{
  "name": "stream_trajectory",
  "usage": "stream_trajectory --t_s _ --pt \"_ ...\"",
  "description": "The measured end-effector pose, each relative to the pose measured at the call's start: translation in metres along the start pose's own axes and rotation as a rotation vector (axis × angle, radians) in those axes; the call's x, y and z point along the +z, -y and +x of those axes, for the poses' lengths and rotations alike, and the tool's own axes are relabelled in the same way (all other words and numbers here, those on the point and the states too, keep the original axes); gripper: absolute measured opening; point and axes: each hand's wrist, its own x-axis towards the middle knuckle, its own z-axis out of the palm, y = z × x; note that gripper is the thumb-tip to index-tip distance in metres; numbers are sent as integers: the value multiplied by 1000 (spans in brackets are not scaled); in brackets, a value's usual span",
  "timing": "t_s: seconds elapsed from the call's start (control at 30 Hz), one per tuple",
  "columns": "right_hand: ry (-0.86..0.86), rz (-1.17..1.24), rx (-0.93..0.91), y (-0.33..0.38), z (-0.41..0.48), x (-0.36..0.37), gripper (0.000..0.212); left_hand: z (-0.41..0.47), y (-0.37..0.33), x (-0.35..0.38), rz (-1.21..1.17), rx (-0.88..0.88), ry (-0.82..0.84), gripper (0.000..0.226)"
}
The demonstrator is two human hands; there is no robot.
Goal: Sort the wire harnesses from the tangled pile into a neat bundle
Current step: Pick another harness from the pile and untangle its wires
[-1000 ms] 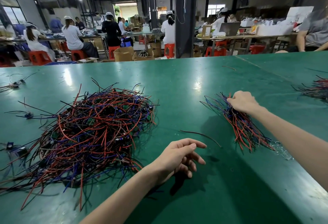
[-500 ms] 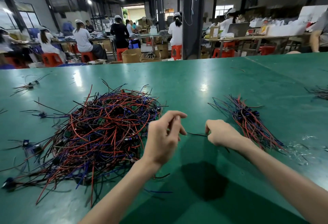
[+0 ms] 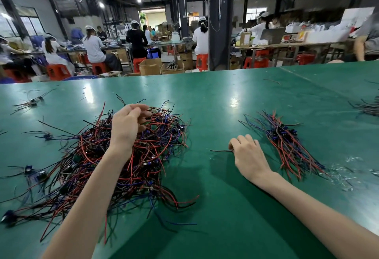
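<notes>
A tangled pile of red, blue and black wire harnesses (image 3: 123, 160) lies on the green table (image 3: 225, 98) at the left. My left hand (image 3: 128, 124) hovers over the pile's far part with loosely curled fingers, fingertips among the top wires; no wire is lifted. My right hand (image 3: 249, 154) rests on the table in the middle and pinches a loose black wire (image 3: 219, 150) that sticks out to its left. The sorted bundle (image 3: 287, 144) lies just right of that hand, wires running the same way.
Stray harnesses (image 3: 30, 102) lie at the far left of the table, and more near the left edge (image 3: 33, 173). Another wire heap (image 3: 368, 106) sits at the right edge. Clear plastic scraps (image 3: 344, 172) lie right of the bundle. People work at benches beyond.
My left hand has moved from the table's middle up and left onto the tangled pile. My right hand stays near the loose black wire, now pinching it.
</notes>
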Motion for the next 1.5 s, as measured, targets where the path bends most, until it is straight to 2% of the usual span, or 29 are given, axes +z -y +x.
stream_trajectory --t_s 0.07,0.13,0.23,0.4,0.5,0.67,0.9,1.0,1.27,1.33,1.5 --pt "-16 16 0 -1 0 2 30 16 12 -4 532 182 12 28" --pt "-15 22 1 -1 1 2 28 28 23 -4 975 247 90 28" --pt "-7 45 6 -1 0 2 26 34 27 0 1313 229 225 30" --pt "11 51 10 -1 1 2 26 33 24 11 1315 358 204 22" --pt "20 50 8 -1 1 2 26 29 23 17 1412 320 310 18" --pt "26 85 11 -2 1 3 25 30 23 15 1408 319 234 12" --pt "53 99 6 0 0 1 21 33 23 15 1507 300 329 8" --pt "59 103 5 0 1 0 21 32 22 15 1421 328 266 7" --pt "61 112 3 1 1 0 18 43 -6 6 732 280 72 7" --pt "63 105 -1 2 1 1 18 44 -18 12 520 194 112 7" --pt "54 127 -3 0 1 1 19 16 -33 39 -122 -147 359 4"
